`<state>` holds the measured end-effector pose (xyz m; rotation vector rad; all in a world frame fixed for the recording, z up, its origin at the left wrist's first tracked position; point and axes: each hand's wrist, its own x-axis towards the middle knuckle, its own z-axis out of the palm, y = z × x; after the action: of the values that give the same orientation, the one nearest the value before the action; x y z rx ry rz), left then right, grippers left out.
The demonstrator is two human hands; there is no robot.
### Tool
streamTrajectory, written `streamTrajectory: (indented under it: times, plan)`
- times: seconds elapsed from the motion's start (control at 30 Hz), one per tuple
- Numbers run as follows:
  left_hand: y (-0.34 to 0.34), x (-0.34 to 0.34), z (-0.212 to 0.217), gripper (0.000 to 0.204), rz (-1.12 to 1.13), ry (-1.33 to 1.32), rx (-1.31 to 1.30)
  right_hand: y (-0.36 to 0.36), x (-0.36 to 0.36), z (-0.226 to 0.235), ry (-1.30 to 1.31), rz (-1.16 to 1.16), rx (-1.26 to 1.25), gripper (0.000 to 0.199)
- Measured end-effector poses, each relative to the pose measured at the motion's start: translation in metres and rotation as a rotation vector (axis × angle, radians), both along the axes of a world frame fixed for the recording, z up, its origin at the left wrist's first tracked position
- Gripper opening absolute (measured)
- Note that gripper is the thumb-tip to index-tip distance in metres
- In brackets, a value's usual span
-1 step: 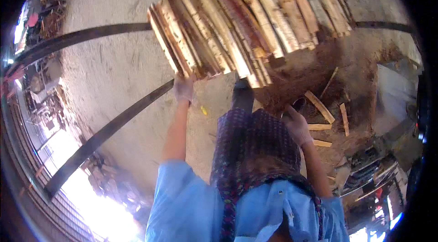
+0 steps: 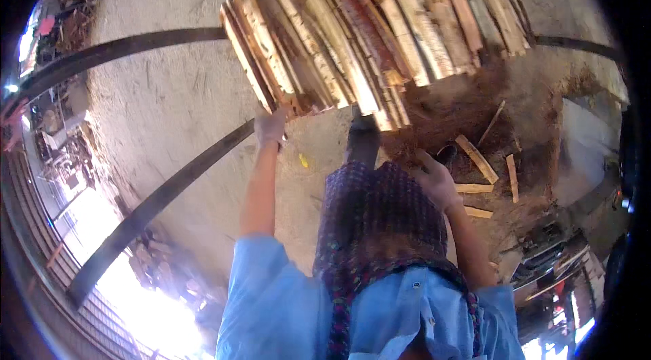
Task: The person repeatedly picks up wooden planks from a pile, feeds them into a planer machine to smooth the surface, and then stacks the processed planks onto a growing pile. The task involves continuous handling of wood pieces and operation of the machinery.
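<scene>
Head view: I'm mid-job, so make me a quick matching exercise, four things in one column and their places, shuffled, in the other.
Things
1. left hand
2. right hand
3. yellow scrap
4. loose wood pieces

Places
A. at the right side of the patterned apron
B. at the near left corner of the wood stack
C. scattered over the brown ground
D. on the pale floor, just right of the left forearm

Right pairs: 1-B; 2-A; 3-D; 4-C
</scene>
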<state>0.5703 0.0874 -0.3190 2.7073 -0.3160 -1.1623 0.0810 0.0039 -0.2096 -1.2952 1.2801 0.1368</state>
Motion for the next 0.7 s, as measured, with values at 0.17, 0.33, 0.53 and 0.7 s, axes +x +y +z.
streamTrajectory:
  times: [0.17, 0.33, 0.53, 0.7]
  plan:
    - [-0.043, 0.091, -0.050, 0.129, -0.046, -0.050, -0.070, -0.026, 0.177, -0.103, -0.196, 0.163, 0.126, 0.066]
    - [-0.051, 0.126, -0.081, 0.132, 0.092, 0.107, -0.346, -0.061, 0.331, -0.148, -0.061, 0.238, -0.041, 0.068]
    - [-0.077, 0.102, -0.042, 0.119, 0.206, 0.129, -0.473, -0.022, 0.412, -0.159, 0.181, 0.177, -0.270, 0.065]
    - [-0.069, 0.097, -0.045, 0.132, 0.076, -0.056, -0.391, -0.034, 0.417, -0.174, 0.143, 0.058, -0.166, 0.075]
